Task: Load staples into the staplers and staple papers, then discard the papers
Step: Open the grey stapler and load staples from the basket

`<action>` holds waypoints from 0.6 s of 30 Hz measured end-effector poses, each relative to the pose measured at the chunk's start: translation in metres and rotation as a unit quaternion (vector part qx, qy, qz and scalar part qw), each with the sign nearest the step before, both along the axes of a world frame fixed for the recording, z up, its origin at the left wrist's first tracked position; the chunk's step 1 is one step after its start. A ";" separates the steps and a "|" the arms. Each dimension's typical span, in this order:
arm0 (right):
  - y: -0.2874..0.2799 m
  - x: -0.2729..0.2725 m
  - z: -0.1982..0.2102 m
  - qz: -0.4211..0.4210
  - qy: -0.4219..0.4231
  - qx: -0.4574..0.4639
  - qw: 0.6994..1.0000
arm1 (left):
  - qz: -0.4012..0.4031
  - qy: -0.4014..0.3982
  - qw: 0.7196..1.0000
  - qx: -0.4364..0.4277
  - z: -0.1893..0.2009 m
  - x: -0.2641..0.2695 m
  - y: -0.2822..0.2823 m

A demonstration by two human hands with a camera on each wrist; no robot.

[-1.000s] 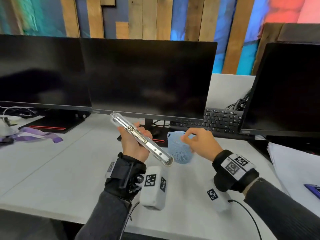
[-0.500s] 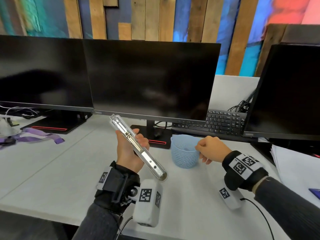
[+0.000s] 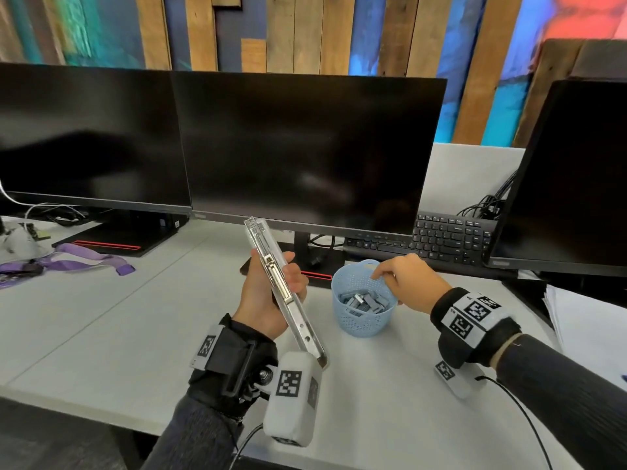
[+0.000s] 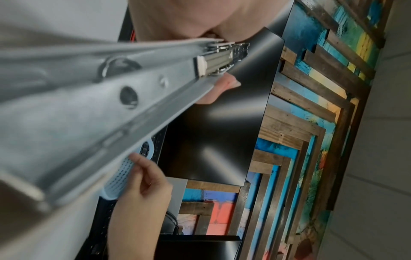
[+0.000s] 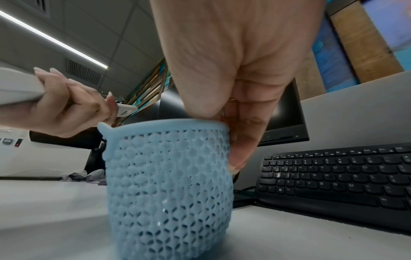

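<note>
Left hand still grips opened silver metal stapler | right hand now pinching rim of perforated light-blue plastic basket, brought nearer.

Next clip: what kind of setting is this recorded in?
Most likely an office workstation. Three dark monitors, such as the centre monitor, stand along a white desk, with a black keyboard behind a small blue basket of staple strips. The painted wood-plank wall suggests a casual or shared workspace.

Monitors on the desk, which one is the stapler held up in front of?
The middle monitor. The left hand holds the open stapler over its lower edge; the other two screens stand off to either side.
</note>
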State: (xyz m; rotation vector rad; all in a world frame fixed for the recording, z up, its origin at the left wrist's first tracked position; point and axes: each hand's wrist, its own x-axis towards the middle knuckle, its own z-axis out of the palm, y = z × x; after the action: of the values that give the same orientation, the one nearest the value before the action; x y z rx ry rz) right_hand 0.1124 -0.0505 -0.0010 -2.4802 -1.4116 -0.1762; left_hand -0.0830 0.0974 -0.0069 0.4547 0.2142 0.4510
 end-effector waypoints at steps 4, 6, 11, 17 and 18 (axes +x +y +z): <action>0.008 0.005 0.004 0.033 -0.045 -0.018 0.998 | 0.011 0.008 1.000 -0.003 -0.001 0.004 -0.008; 0.010 0.004 0.008 0.060 -0.066 -0.018 0.996 | 0.012 0.007 1.000 -0.007 -0.003 0.005 -0.009; 0.007 -0.008 0.014 0.090 -0.140 -0.041 0.985 | 0.002 0.035 0.999 0.029 -0.004 0.006 -0.008; 0.010 -0.010 0.014 0.088 -0.149 -0.057 0.983 | -0.009 0.071 0.996 0.055 -0.008 0.010 -0.013; 0.010 -0.010 0.013 0.088 -0.148 -0.060 0.983 | -0.007 0.077 0.995 0.065 -0.008 0.011 -0.015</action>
State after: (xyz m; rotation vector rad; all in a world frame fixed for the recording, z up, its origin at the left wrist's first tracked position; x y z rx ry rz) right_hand 0.1028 -0.0401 0.0125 -2.4837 -1.8019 -0.4508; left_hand -0.0717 0.0823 -0.0153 0.6187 0.3325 0.4166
